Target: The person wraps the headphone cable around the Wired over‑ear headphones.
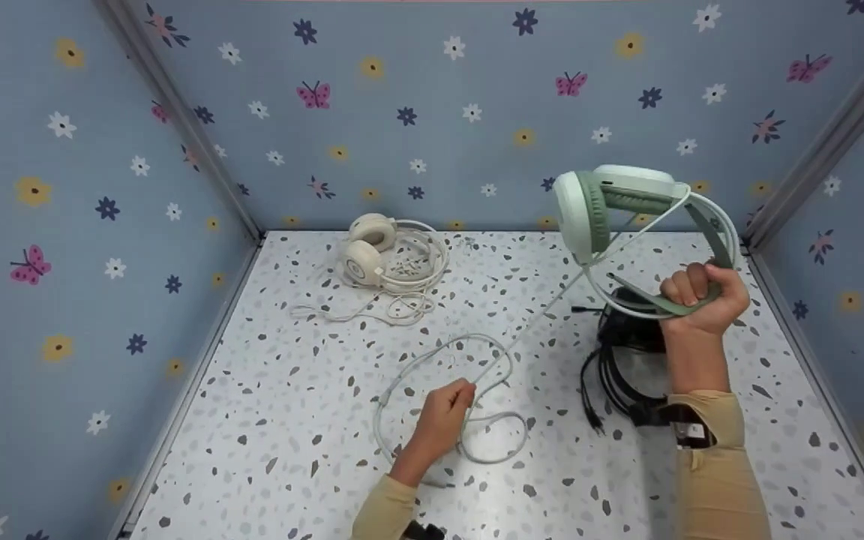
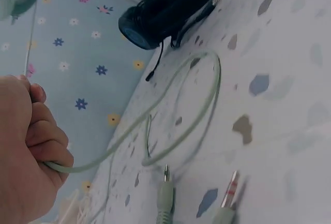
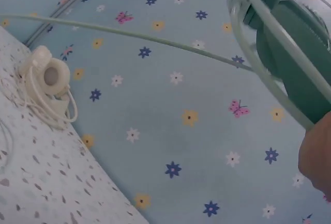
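Note:
My right hand (image 1: 706,300) grips the headband of green-and-white headphones (image 1: 574,214), raised above the table at the right. In the right wrist view the green headband (image 3: 295,53) runs down into that hand. A pale green cable (image 1: 544,311) stretches from the headphones to my left hand (image 1: 439,416), whose curled fingers hold it. Past that hand the cable loops on the speckled table. Two audio plugs (image 2: 165,198) at its end show in the left wrist view, near the tabletop.
Cream headphones (image 1: 364,259) with a coiled cord lie at the back left of the speckled table (image 1: 274,420). Black headphones (image 1: 631,326) with a bundled cable lie on the right, below the raised pair. Flowered panels (image 1: 432,135) enclose the back and sides.

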The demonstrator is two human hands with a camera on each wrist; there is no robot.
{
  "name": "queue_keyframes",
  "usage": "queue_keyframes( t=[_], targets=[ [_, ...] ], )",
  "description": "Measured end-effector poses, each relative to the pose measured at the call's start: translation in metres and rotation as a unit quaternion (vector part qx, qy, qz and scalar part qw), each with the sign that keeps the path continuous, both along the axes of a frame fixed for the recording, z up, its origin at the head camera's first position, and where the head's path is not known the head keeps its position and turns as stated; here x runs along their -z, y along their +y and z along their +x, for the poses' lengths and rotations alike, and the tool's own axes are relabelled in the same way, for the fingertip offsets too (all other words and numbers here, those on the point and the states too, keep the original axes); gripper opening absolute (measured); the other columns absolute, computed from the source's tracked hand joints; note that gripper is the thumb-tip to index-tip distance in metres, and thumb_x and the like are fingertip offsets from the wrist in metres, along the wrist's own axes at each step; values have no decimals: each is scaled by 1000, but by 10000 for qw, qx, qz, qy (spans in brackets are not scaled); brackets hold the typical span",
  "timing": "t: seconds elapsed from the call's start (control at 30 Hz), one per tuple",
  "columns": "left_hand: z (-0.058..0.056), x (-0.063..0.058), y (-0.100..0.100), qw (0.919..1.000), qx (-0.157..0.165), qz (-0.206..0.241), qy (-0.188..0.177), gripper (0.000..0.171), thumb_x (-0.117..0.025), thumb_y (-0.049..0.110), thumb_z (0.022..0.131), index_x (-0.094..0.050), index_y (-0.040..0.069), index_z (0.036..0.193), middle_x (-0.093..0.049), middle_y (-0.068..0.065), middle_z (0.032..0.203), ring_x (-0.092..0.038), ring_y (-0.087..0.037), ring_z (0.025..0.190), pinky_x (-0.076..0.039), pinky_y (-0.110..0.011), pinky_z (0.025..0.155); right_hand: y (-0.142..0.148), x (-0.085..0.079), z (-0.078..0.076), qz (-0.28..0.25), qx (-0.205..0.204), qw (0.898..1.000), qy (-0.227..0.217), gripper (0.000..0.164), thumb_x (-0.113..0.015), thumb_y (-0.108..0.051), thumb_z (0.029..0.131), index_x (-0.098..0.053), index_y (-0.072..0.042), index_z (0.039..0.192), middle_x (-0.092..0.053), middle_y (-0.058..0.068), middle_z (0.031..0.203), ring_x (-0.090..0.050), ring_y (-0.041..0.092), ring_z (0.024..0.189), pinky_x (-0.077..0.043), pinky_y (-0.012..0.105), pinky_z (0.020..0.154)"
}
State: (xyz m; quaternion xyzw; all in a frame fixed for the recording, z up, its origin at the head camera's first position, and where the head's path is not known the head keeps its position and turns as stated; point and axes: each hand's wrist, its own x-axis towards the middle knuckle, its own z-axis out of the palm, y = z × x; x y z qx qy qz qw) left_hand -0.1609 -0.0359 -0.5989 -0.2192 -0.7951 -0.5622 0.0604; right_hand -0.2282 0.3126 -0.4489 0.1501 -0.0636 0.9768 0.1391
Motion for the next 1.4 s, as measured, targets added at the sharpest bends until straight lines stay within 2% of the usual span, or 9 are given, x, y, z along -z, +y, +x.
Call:
queue_keyframes(
  t=[0.37,0.63,0.77,0.9,0.97,1.03,1.13,1.27,1.4],
  targets=[
    [19,-20,-6,9957,-172,-497,769,39,-48,22,104,-37,18,67,-27,9,54,-22,-2,44,-25,-19,40,-2,-16,-7,1654,1812,9659,-823,49,-58,17,76,-19,-12,71,-9,-3,59,-7,9,45,-11,24,41],
    [26,-47,-9,9913,-203,-643,1130,39,-52,19,103,-38,18,66,-26,11,54,-22,1,44,-24,-18,40,-14,-32,-9,3123,3028,8927,-1178,34,-58,15,78,-31,-4,69,-14,1,55,-7,9,46,-13,24,41],
    [21,-68,-16,9887,-53,-819,1254,41,-53,21,102,-38,18,64,-25,12,53,-22,0,43,-24,-19,41,-16,-36,-11,4168,3677,8174,-1513,21,-57,16,75,-43,0,70,-26,3,50,-21,12,38,-22,24,39],
    [6,-94,-26,9825,179,-1063,1517,33,-57,21,101,-50,17,69,-30,10,56,-27,-2,46,-28,-21,46,-11,-44,-14,5847,4097,6728,-1941,16,-62,9,73,-50,-1,72,-35,3,53,-33,13,44,-30,25,47],
    [-3,-106,-31,9745,292,-1203,1873,23,-60,20,99,-61,15,76,-37,9,58,-33,-3,49,-33,-21,48,-9,-50,-15,6730,3837,6003,-1988,15,-65,4,74,-51,-2,74,-35,3,55,-33,13,48,-30,26,51],
    [-14,-119,-36,9618,364,-1336,2363,16,-63,18,97,-69,11,84,-45,7,61,-38,-4,52,-36,-22,50,-9,-56,-14,7519,3174,5480,-1830,13,-66,0,75,-55,-4,80,-38,3,58,-36,15,50,-33,27,51],
    [-31,-139,-41,9384,280,-1528,3086,11,-67,18,94,-73,9,91,-55,3,66,-45,-6,53,-40,-23,50,-14,-66,-13,8356,1857,5001,-1315,13,-66,-2,78,-55,-4,85,-39,4,62,-35,16,51,-34,30,50],
    [-55,-169,-47,9106,38,-1711,3761,15,-72,26,89,-74,12,85,-61,2,68,-50,-8,53,-42,-25,51,-27,-75,-15,8767,343,4777,-439,13,-62,2,76,-53,-3,86,-40,4,66,-33,15,55,-33,31,53],
    [-77,-189,-56,8880,-180,-1932,4169,28,-76,38,82,-72,11,77,-63,1,66,-51,-9,51,-45,-26,51,-38,-74,-14,8597,-1134,4972,300,21,-60,7,70,-59,1,90,-45,2,69,-37,13,57,-34,27,54]
  ],
)
